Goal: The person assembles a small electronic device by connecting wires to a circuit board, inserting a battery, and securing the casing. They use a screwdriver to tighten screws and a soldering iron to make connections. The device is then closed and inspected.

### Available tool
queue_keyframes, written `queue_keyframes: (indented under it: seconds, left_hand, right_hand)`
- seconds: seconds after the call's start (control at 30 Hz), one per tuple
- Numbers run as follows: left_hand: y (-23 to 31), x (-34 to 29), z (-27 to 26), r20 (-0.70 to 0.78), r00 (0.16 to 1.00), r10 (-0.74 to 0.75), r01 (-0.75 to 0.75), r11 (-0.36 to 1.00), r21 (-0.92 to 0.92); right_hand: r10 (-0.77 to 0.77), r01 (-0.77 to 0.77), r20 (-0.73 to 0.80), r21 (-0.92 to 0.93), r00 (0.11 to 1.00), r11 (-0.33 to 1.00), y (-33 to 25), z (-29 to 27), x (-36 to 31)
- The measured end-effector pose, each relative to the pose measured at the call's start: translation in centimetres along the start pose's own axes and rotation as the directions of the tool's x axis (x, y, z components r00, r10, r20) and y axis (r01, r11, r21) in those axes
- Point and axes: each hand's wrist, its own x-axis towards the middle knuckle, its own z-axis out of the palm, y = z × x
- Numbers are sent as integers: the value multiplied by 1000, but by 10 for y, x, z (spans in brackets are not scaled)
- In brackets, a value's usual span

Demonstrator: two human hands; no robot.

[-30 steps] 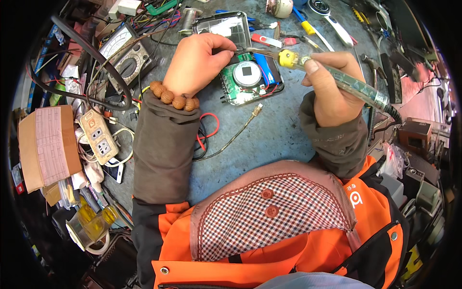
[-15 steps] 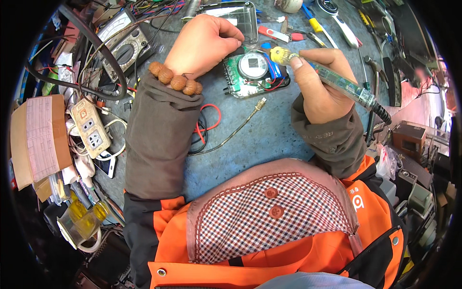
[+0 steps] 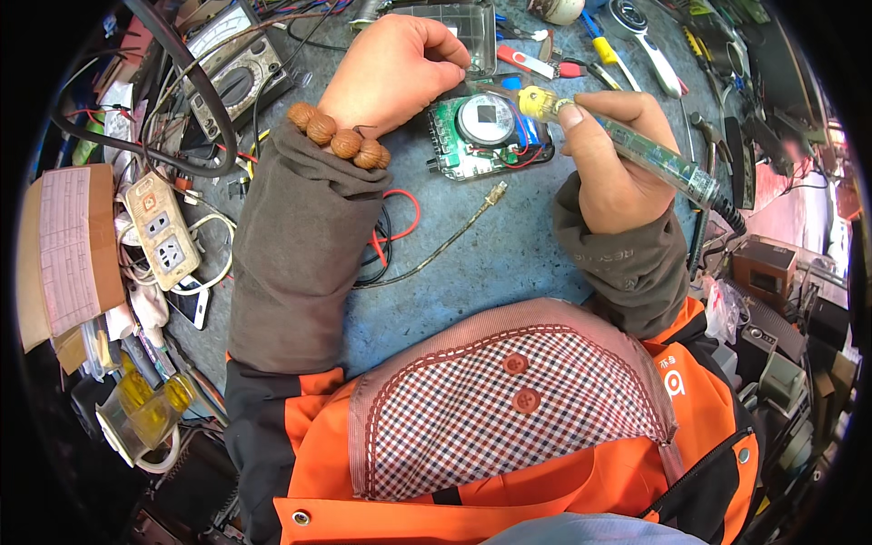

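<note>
My right hand (image 3: 627, 163) grips a soldering iron (image 3: 668, 168) with a see-through green handle and a yellow collar. Its thin tip points left, over the far edge of a small open device, close to my left fingertips. The device shows a green circuit board (image 3: 445, 132), a round speaker (image 3: 485, 120) and a blue battery cell (image 3: 527, 132) with red wires. My left hand (image 3: 395, 77) wears a wooden bead bracelet (image 3: 338, 141). Its thumb and fingers pinch together at the board's far left corner; whatever they hold is too small to make out.
A clear plastic cover (image 3: 459, 32) lies beyond the device. Nearer me is a cable (image 3: 445, 245) beside a looped red wire. An analogue multimeter (image 3: 238, 86) and a power strip (image 3: 162, 232) are at left. A red-and-white USB stick (image 3: 527, 62) and several tools lie at the far right.
The iron's tip now shows reaching toward my left fingertips. Both hands sit slightly farther right in the picture, and the device has shifted slightly with them. Both grips look unchanged.
</note>
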Motion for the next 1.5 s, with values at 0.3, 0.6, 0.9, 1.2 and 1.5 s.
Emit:
queue_keyframes:
  seconds: [0.3,0.6,0.9,1.2,1.5]
  left_hand:
    - [-4,0,-1,-8,998,-60,60,998,-35]
    - [-4,-1,-2,-24,999,-28,28,1000,7]
    - [-3,-1,0,-23,1000,2,-2,1000,25]
    - [-5,0,1,-30,999,14,-14,1000,20]
    - [-7,1,1,-23,999,26,-26,1000,18]
  right_hand:
    - [86,-86,-13,41,996,995,-3,4,0]
    - [6,-7,-26,-20,1000,1000,0,2,-1]
    - [-44,43,-11,-50,999,998,4,1,0]
    - [-37,36,-19,-63,999,997,6,1,-1]
    - [-32,30,-27,-42,999,999,4,1,-1]
